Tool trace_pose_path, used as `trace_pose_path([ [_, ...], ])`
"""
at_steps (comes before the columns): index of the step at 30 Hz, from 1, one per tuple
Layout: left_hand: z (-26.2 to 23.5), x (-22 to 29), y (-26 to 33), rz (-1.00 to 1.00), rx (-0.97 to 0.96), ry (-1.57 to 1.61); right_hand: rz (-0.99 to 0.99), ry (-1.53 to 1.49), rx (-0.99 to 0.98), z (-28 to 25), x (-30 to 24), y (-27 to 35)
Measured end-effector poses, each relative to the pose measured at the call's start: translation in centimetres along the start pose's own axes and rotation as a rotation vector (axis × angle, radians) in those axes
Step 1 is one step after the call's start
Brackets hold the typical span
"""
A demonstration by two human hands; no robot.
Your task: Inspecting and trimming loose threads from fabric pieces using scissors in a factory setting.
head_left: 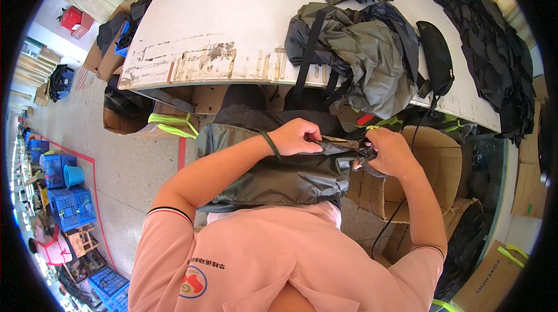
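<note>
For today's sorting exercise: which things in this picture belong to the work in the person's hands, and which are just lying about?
In hand:
- grey bag, held against the lap
- left hand, gripping its top edge
- right hand, pinching the same edge

Lying about:
- grey backpack heaped on the white table
- black fabric pile
- cardboard boxes
- blue crates on the floor

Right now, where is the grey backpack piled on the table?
In the head view, the grey backpack lies at the white table's near edge, upper right, beside a black pouch.
</note>
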State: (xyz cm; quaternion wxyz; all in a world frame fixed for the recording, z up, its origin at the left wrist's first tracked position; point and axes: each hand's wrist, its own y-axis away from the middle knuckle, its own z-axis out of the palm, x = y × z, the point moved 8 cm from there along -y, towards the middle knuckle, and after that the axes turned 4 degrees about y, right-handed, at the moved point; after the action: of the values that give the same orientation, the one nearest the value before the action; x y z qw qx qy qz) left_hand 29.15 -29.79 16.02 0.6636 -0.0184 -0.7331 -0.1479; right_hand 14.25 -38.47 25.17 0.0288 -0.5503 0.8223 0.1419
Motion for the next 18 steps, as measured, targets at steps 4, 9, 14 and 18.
trace_pose_path([
  [4,-0.07,0.34,0.27,-0.031,0.005,-0.024,0.019,-0.031,-0.028,-0.2,-0.23,0.0],
  [9,-0.11,0.23,0.43,-0.043,0.014,0.016,-0.023,-0.042,0.015,-0.35,-0.61,-0.02],
  [14,0.11,0.27,0.5,-0.052,0.005,0.038,-0.058,-0.03,0.048,-0.04,-0.71,-0.21],
  [18,0.0,0.44,0.39,-0.037,0.01,-0.013,-0.068,-0.05,0.057,-0.04,-0.95,-0.36],
])
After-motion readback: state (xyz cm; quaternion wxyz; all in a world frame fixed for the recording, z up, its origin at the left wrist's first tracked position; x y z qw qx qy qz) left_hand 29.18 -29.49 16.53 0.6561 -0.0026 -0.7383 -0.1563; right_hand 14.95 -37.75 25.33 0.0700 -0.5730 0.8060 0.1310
